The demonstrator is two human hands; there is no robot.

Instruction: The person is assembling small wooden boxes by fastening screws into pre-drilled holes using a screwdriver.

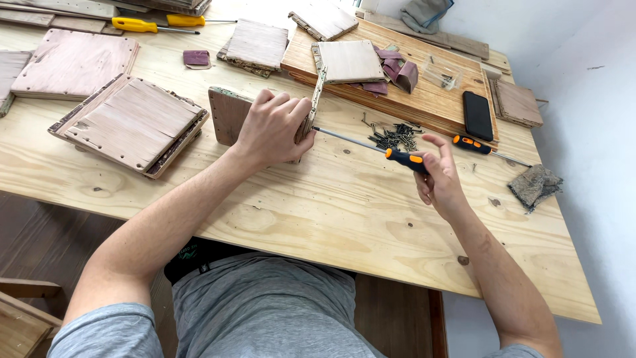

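Observation:
My left hand [273,128] grips a small wooden box frame [228,114] that stands on the plywood table [318,205], with a thin side panel [318,93] upright against it. My right hand [437,179] holds a black and orange screwdriver [405,159] by the handle. Its metal shaft [344,138] points left, tip touching the side panel just beside my left thumb.
A pile of dark screws [392,136] lies behind the shaft. A second orange screwdriver [472,144], a black phone [477,114] and a raised board [424,93] with a square panel are on the right. Wooden boxes [132,122] lie left; yellow screwdrivers [142,25] at the back.

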